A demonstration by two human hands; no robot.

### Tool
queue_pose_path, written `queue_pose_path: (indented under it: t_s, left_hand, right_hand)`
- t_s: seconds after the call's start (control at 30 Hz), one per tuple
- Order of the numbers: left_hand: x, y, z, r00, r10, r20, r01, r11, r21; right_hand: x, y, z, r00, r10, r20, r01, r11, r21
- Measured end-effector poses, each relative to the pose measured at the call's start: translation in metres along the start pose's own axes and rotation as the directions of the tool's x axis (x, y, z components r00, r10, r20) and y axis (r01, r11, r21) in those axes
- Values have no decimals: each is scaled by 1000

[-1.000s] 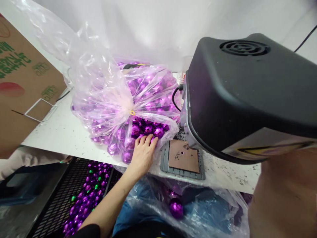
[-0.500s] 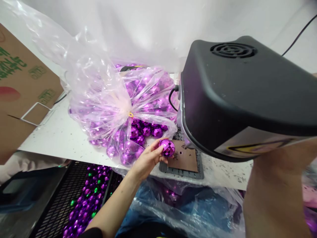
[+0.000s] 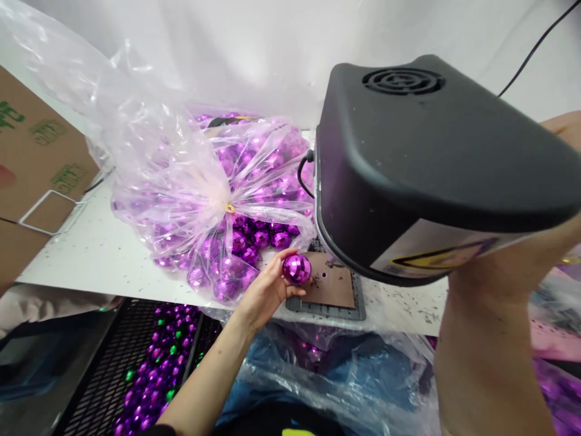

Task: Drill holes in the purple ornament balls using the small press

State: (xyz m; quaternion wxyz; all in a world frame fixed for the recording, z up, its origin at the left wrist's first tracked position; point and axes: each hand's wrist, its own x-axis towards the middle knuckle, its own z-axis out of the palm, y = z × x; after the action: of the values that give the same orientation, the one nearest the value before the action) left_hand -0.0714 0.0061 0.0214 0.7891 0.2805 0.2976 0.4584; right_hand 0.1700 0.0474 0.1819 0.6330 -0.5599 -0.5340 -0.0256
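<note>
My left hand (image 3: 267, 289) is closed around a shiny purple faceted ball (image 3: 298, 268), pinching it between thumb and fingers. The ball is just left of a brown board (image 3: 331, 293) with a small hole, which lies on a dark grey base plate (image 3: 358, 307). Over the right side looms a black machine housing (image 3: 431, 151) with a round vent and a yellow warning label. My right forearm (image 3: 485, 363) rises behind this housing. A bit of skin, apparently my right hand (image 3: 565, 128), shows past its far right edge; the fingers are hidden.
A tied clear plastic bag (image 3: 172, 163) of purple balls spreads over the white table (image 3: 104, 242). At left is a cardboard box (image 3: 45, 157). Below stands a black crate (image 3: 97, 363) with purple and some green balls. Clear plastic (image 3: 363, 381) covers my lap.
The whole view has shifted a little, so things appear further left. My left hand has turned the ball slightly, its fingers showing more openly around it. More skin shows behind the housing.
</note>
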Motion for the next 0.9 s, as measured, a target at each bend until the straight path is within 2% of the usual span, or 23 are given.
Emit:
queue_pose_path:
  t_s: [0.1,0.3,0.43,0.57,0.67,0.8,0.9]
  left_hand:
    - [1,-2,-3,1000,-5,15,6,998,-64]
    - [1,-10,-4,980,-152,124,173,969,-174]
    - [3,-15,0,990,-123,64,131,981,-141]
    - [8,-21,0,998,9,-69,-1,993,116]
    - [15,-27,-1,985,149,-85,-111,930,349]
    - [24,-35,1,958,284,-41,-205,777,596]
    - [29,-42,2,921,386,45,-283,588,758]
  right_hand:
    - [0,3,0,999,-49,0,49,996,-68]
    - [1,7,0,993,-119,0,119,992,-36]
    - [2,4,1,996,-85,0,85,996,-22]
    - [2,2,1,997,-78,14,79,997,-10]
    - [1,3,0,996,-91,11,92,995,-30]
    - [-1,6,0,994,-107,0,107,994,-16]
    - [-1,6,0,994,-106,3,106,994,-22]
